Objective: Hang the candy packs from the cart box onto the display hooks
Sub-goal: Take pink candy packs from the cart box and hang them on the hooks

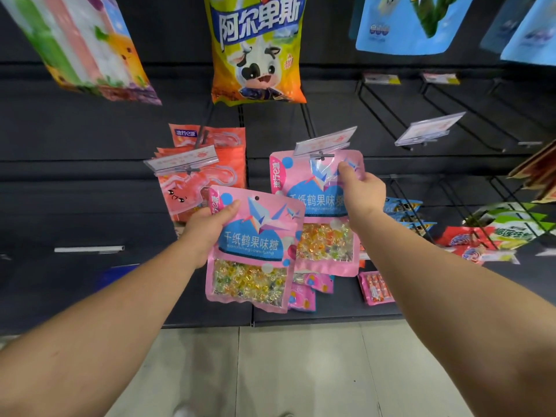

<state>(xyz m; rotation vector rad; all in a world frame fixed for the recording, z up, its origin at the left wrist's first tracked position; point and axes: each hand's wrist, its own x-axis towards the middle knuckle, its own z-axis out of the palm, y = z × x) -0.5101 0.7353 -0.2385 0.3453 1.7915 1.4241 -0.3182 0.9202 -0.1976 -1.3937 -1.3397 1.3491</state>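
- Right hand point(362, 192) pinches pink plastic candy pack point(322, 206) at its top edge, just below wire display hook point(322, 155).
- Left hand point(210, 221) grips second pink candy pack point(255, 248), upright, lower-left of hook.

A dark display wall point(90, 139) with wire hooks point(388, 115) is seen, and several packs are carried by it. A pink candy pack point(325, 245) is hung on a middle hook under a clear price tag point(325, 141). Just beside it, to the left, red packs point(207, 145) are hung in a row. Higher up, a yellow bag point(258, 52) and blue bags point(406, 25) are hung. Below the wall, a pale tiled floor point(301, 371) is seen.
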